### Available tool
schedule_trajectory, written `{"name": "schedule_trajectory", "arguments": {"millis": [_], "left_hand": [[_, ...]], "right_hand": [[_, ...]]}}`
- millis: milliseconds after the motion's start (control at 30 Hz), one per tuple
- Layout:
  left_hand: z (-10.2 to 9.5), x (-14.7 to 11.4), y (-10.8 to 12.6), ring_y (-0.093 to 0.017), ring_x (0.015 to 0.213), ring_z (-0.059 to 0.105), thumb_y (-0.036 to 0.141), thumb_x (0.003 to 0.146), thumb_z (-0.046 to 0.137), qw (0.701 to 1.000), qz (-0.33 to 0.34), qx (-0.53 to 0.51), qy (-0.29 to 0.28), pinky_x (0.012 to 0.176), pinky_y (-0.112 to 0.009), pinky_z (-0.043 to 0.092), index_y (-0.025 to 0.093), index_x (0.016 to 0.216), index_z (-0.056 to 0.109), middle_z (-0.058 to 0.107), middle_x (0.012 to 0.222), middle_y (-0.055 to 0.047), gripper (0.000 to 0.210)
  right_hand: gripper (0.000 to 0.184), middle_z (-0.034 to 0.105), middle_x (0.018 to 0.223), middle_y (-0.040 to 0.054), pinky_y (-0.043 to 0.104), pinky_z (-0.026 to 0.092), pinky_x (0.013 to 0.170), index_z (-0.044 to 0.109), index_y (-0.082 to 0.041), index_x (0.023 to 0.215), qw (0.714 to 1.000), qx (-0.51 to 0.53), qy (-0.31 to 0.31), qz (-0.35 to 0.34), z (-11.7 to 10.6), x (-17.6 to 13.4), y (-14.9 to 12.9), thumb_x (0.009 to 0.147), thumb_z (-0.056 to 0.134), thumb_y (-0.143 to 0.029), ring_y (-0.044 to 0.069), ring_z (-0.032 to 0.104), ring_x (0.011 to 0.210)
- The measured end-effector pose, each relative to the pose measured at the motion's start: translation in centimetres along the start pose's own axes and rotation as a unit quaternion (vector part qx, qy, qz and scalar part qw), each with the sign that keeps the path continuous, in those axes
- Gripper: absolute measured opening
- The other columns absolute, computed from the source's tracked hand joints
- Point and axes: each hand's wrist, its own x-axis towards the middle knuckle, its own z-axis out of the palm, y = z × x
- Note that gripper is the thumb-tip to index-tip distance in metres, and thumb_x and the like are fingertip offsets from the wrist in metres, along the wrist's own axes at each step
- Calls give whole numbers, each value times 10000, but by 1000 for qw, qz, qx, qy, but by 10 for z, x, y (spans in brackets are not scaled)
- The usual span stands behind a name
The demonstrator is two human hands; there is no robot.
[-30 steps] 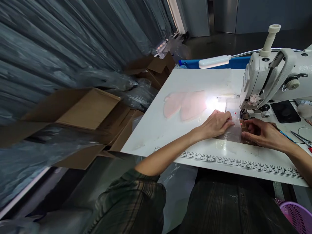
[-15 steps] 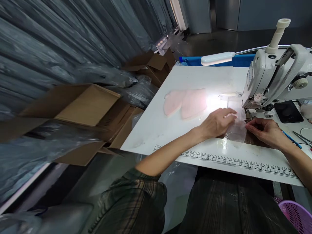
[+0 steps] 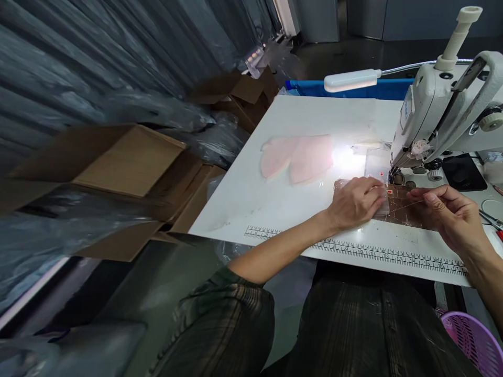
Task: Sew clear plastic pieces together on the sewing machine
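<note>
My left hand (image 3: 357, 201), its fingers curled and pressed together, holds down a clear plastic sheet (image 3: 376, 166) just left of the needle area. Beneath that hand and sheet lies a brown strip (image 3: 401, 205) with a shiny surface and small red marks. Over the strip's right part, my right hand (image 3: 451, 212) pinches a thin thread (image 3: 406, 206) between thumb and fingers. The thread runs leftward toward the plastic sheet. Close behind both hands stands a white sewing machine (image 3: 426, 112), its needle end above the sheet's right edge.
Pale pink fabric pieces (image 3: 296, 157) lie on the white table (image 3: 243, 209), left of a bright lamp (image 3: 351, 80). A printed ruler (image 3: 353, 251) follows the front edge. Scissors (image 3: 491, 219) and a black phone (image 3: 463, 173) are rightward. Cardboard boxes (image 3: 129, 162) stand left; a purple basket (image 3: 471, 335) sits below.
My right hand has moved right, away from the plastic, with the thread stretched from its fingers. The left hand has come down onto the sheet, and more of the brown strip shows.
</note>
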Motion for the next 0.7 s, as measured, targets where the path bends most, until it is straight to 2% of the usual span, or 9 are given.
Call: {"name": "schedule_trajectory", "arguments": {"millis": [100, 167, 233, 300, 467, 567, 600, 667, 700], "left_hand": [[3, 0, 0, -198, 1001, 683, 483, 975, 601, 991, 78, -103, -23, 870, -347, 589, 106, 1093, 656, 718, 1074, -127, 399], [8, -1, -1, -187, 959, 699, 427, 977, 617, 991, 75, -112, -25, 844, -335, 602, 129, 1077, 668, 729, 1030, -102, 319], [15, -2, -3, -166, 870, 714, 298, 1011, 565, 994, 52, -97, -2, 780, -306, 602, 147, 995, 693, 743, 939, -73, 198], [19, -3, -4, -144, 791, 714, 234, 1016, 541, 994, 47, -91, 28, 712, -266, 589, 147, 922, 706, 746, 861, -57, 209], [20, -2, -8, -124, 691, 702, 206, 1013, 529, 987, 115, -46, 100, 636, -237, 556, 151, 845, 709, 747, 765, -28, 252], [15, 0, -13, -119, 649, 699, 179, 1008, 521, 984, 100, -16, 148, 613, -238, 544, 167, 803, 704, 752, 751, -7, 275], [14, 2, -14, -119, 624, 689, 204, 1007, 539, 985, 88, -19, 149, 587, -236, 533, 164, 795, 700, 748, 739, -6, 269], [12, 4, -13, -123, 628, 687, 211, 1006, 550, 986, 82, -37, 141, 590, -241, 531, 164, 791, 696, 745, 737, -4, 264], [12, 5, -12, -123, 630, 687, 223, 1004, 563, 985, 86, -50, 139, 597, -241, 535, 162, 795, 695, 745, 740, -3, 255]], "right_hand": [[451, 721, 885, 26, 407, 601, 865, 607, -252, 792, 999, 43, -8, -17, 13, 0, -1, 712, 821, -641, 211, 714, 897], [448, 696, 829, 4, 371, 608, 816, 586, -243, 798, 997, 77, -4, -31, 21, 0, 0, 741, 809, -628, 177, 701, 820], [459, 624, 710, -32, 311, 595, 705, 553, -230, 786, 995, 94, -5, -42, 27, 1, 4, 762, 799, -617, 125, 638, 660], [482, 527, 597, -67, 252, 534, 574, 525, -222, 772, 994, 95, -5, -44, 33, 1, 9, 757, 806, -613, 88, 541, 536], [545, 430, 503, -95, 193, 380, 477, 481, -207, 736, 992, 118, -31, 29, 46, -20, 13, 709, 835, -620, 59, 424, 468], [565, 416, 511, -103, 186, 307, 433, 439, -216, 759, 963, 165, -149, 155, 50, -47, 5, 757, 755, -685, 54, 357, 430], [557, 433, 516, -97, 185, 305, 426, 453, -215, 774, 955, 154, -187, 173, 50, -56, 1, 781, 717, -705, 57, 366, 427], [468, 515, 567, -60, 204, 382, 479, 527, -196, 785, 927, 76, -315, 188, 48, -67, -6, 821, 732, -615, 81, 480, 483], [413, 579, 632, -25, 230, 451, 555, 573, -186, 788, 920, 21, -359, 154, 46, -69, -9, 844, 731, -564, 107, 562, 570]]}}
